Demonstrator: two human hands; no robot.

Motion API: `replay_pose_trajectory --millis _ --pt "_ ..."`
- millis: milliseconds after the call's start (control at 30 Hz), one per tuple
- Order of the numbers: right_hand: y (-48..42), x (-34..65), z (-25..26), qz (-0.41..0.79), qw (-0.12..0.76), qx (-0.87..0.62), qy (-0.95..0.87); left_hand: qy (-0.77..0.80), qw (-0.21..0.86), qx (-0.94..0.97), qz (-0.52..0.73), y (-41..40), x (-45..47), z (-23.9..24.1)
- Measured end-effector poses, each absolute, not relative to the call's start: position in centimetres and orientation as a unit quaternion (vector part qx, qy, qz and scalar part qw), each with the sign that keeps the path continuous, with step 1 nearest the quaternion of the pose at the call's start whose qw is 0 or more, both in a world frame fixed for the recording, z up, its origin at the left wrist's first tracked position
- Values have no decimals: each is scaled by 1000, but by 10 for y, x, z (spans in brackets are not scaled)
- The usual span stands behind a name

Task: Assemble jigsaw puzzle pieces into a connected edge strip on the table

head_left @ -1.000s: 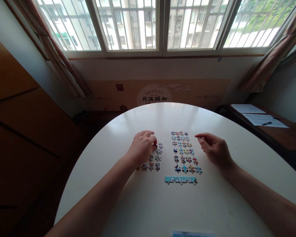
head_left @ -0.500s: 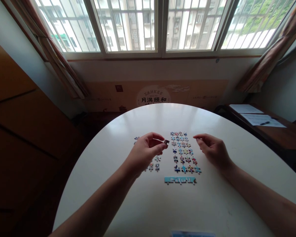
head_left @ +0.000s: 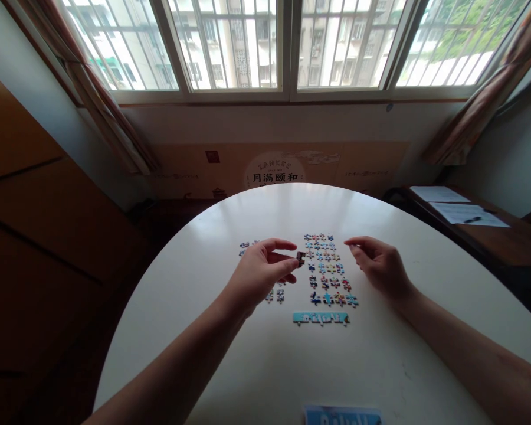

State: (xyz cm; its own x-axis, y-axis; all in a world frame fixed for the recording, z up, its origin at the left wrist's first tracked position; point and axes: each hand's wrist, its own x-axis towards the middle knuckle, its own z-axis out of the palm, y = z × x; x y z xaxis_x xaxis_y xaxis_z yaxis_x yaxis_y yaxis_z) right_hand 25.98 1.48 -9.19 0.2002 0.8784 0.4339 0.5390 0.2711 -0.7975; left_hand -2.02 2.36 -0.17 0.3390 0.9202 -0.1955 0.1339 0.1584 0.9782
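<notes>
My left hand (head_left: 259, 273) pinches a small dark puzzle piece (head_left: 300, 257) between thumb and fingers, raised a little above the round white table (head_left: 292, 366). Under and behind that hand lie a few loose pieces (head_left: 275, 294) and some more pieces farther left (head_left: 244, 245). Several colourful pieces are laid out in rows (head_left: 327, 270) between my hands. A joined light-blue strip of pieces (head_left: 321, 318) lies in front of the rows. My right hand (head_left: 379, 265) rests on the table beside the rows, fingers loosely curled, holding nothing that I can see.
A blue printed card or box edge (head_left: 343, 415) shows at the table's near rim. A dark side table with papers and a pen (head_left: 462, 212) stands to the right. Windows, curtains and a brown cardboard sheet with printing (head_left: 274, 171) are behind the table.
My left hand lifted a dark piece off the left group and carried it up and rightward toward the rows. My right hand stayed almost still.
</notes>
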Motion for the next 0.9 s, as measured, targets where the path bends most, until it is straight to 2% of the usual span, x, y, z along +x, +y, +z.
replay_pose_trajectory --millis 900 --pt "16 264 -95 157 514 -585 -607 512 615 509 318 27 -17 -3"
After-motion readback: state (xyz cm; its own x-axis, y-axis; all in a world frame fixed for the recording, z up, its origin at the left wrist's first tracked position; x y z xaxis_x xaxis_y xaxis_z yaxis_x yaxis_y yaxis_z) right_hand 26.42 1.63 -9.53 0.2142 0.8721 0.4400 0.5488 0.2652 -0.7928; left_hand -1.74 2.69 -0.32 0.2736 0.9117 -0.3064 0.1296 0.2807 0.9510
